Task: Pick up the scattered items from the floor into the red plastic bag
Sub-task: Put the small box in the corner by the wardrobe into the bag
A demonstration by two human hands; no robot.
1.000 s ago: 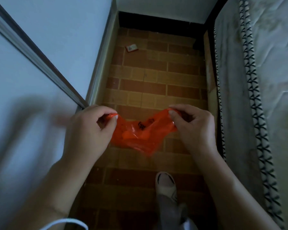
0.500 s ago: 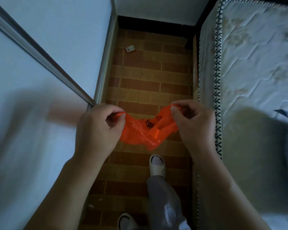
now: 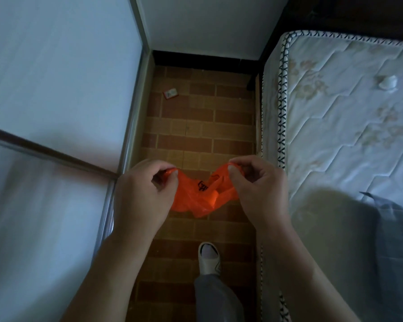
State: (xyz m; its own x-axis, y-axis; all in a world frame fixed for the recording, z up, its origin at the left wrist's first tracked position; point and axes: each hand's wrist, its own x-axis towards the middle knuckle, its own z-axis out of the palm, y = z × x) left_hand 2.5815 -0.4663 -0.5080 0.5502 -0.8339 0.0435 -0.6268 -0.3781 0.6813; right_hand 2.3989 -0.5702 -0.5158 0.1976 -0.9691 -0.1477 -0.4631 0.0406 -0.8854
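narrow brick floor [image 3: 200, 135] — red plastic bag [image 3: 201, 196] slung left-to-right, both hands [image 3: 140, 196] [image 3: 258, 189] pinched on its ends

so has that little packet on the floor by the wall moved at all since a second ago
No. The small packet sits on the same brick near the left wall's base, short of the dark skirting. Only the head camera shifted.

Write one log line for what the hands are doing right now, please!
left hand: pinching bag edge | right hand: pinching other edge | red bag: held up, crumpled | small packet: on floor, far end
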